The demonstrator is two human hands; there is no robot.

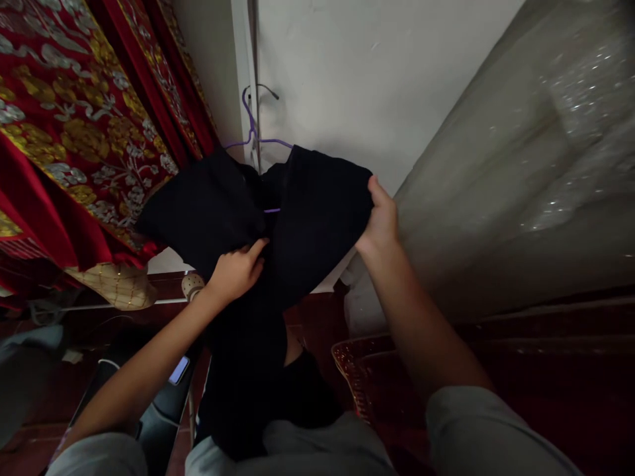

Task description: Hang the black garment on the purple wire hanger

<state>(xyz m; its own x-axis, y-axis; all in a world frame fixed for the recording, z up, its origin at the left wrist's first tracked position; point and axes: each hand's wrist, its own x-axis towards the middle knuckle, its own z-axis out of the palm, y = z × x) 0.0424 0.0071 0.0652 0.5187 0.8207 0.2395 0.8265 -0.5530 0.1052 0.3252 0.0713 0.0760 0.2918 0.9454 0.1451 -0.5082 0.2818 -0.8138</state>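
Note:
A black garment (307, 218) hangs on a purple wire hanger (252, 129) hooked by the white door frame. My left hand (237, 270) is closed on the cloth near the garment's middle, just below a short purple bar of the hanger. My right hand (381, 218) pinches the garment's right shoulder edge, thumb up on the cloth. The lower part of the garment droops down between my arms toward my lap.
Red curtains with gold and silver flowers (74, 112) hang at the left. A grey plastic-covered surface (520, 198) slopes along the right. A red woven basket (357, 370) sits at the lower right. A phone (179, 370) lies on dark things at the lower left.

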